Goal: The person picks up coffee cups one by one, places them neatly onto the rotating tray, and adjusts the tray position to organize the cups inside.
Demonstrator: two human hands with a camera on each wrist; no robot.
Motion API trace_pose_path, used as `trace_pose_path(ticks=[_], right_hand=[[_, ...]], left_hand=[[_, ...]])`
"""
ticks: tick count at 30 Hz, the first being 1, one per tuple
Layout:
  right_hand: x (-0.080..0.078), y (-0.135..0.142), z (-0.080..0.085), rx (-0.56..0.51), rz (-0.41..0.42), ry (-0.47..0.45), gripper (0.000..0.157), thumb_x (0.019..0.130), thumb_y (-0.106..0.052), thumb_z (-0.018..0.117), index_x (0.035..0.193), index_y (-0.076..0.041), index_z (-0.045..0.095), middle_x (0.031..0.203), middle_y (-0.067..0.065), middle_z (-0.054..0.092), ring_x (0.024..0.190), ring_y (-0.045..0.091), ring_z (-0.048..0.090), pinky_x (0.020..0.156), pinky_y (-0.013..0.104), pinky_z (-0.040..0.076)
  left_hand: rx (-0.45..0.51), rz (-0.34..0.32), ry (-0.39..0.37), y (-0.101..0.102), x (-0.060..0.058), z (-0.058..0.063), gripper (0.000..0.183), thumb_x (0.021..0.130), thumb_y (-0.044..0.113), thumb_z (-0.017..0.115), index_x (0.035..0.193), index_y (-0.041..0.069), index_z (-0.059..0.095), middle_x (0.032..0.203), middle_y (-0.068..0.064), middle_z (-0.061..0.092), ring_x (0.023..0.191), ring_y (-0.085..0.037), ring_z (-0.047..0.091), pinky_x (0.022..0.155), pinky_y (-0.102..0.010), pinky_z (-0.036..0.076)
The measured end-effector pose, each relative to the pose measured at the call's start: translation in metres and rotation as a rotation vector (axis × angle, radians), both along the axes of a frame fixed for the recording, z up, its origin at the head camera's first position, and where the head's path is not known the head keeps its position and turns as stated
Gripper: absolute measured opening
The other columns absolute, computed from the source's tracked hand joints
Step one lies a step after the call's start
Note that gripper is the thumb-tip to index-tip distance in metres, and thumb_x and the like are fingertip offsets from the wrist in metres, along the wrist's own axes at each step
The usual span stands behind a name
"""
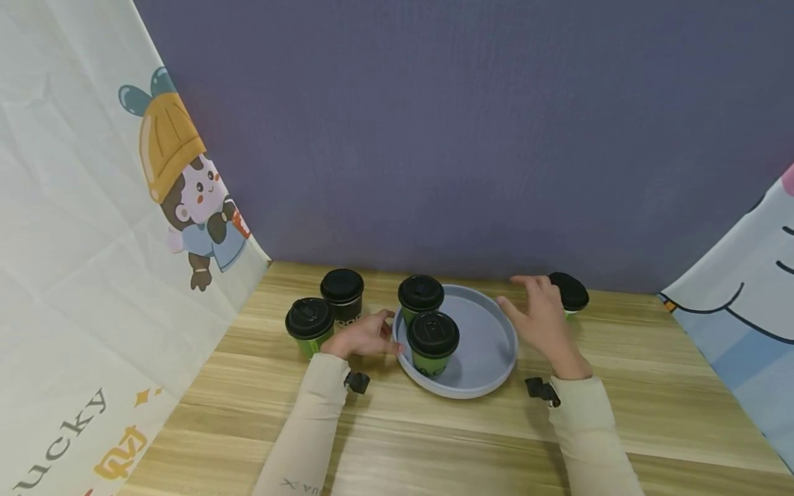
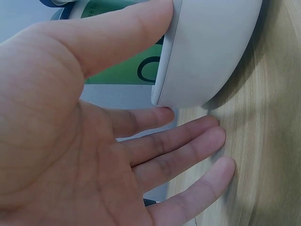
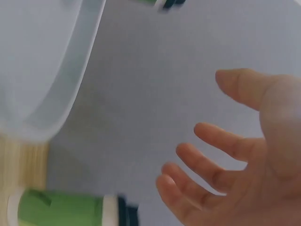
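Observation:
A round pale tray [image 1: 486, 337] lies on the wooden table, holding two green paper cups with black lids, a rear cup [image 1: 421, 295] and a front cup [image 1: 433, 337]. My left hand [image 1: 366, 335] is at the tray's left side. In the left wrist view, its thumb [image 2: 136, 28] rests against the rim and the other fingers extend loosely beside the outer wall [image 2: 207, 52]. Off the tray's right side, my right hand [image 1: 542, 320] is raised with relaxed, spread fingers and nothing in it. Just beyond that hand, a black-lidded cup [image 1: 568, 293] is partly hidden.
Left of the tray stand a green cup [image 1: 309, 324] and a darker cup [image 1: 342, 293], both black-lidded, close to my left wrist. A purple-grey panel [image 1: 434, 138] borders the table's back. Printed cloths hang at the left [image 1: 74, 207] and right [image 1: 757, 310].

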State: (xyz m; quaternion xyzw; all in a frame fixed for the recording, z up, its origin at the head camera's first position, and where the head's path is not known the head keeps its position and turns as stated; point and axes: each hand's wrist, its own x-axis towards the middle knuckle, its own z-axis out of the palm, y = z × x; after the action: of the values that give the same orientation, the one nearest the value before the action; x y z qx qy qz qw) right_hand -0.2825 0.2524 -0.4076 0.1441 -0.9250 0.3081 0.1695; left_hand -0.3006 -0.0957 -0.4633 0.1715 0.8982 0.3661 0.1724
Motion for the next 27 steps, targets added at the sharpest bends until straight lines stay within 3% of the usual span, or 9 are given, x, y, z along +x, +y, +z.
trace_pose_path(ticks=[6,11,16,27], right_hand=[[-0.009,0.033,-0.010,-0.052,-0.127,0.005,0.056,0.101,-0.028,0.065,0.142,0.007,0.049,0.142,0.038,0.037,0.125,0.057,0.030,0.095,0.070,0.030],[-0.015,0.050,-0.018,-0.027,-0.197,-0.012,0.064,0.099,-0.024,0.066,0.148,0.009,0.042,0.151,0.040,0.030,0.136,0.062,0.023,0.105,0.073,0.024],[-0.015,0.057,-0.022,0.018,-0.211,-0.061,0.069,0.099,-0.025,0.065,0.151,0.010,0.037,0.156,0.040,0.025,0.142,0.063,0.017,0.113,0.075,0.014],[-0.015,0.062,-0.028,0.095,-0.228,-0.081,0.070,0.100,-0.028,0.064,0.150,0.014,0.036,0.156,0.037,0.028,0.142,0.060,0.018,0.114,0.073,0.015]], left_hand=[[-0.001,0.020,-0.016,0.001,0.000,0.001,0.078,0.088,0.030,0.081,0.152,0.005,0.043,0.123,-0.014,0.067,0.113,-0.027,0.064,0.100,-0.045,0.051],[-0.002,0.015,-0.017,0.001,0.000,0.000,0.076,0.090,0.028,0.079,0.151,0.003,0.043,0.123,-0.014,0.067,0.113,-0.026,0.064,0.099,-0.044,0.052],[-0.005,0.017,-0.017,0.000,0.000,0.000,0.071,0.093,0.029,0.075,0.151,0.004,0.043,0.122,-0.015,0.066,0.113,-0.027,0.064,0.099,-0.045,0.052],[-0.029,0.026,-0.018,0.000,0.000,0.000,0.066,0.096,0.031,0.071,0.150,0.005,0.046,0.122,-0.014,0.067,0.113,-0.027,0.064,0.098,-0.044,0.052]])
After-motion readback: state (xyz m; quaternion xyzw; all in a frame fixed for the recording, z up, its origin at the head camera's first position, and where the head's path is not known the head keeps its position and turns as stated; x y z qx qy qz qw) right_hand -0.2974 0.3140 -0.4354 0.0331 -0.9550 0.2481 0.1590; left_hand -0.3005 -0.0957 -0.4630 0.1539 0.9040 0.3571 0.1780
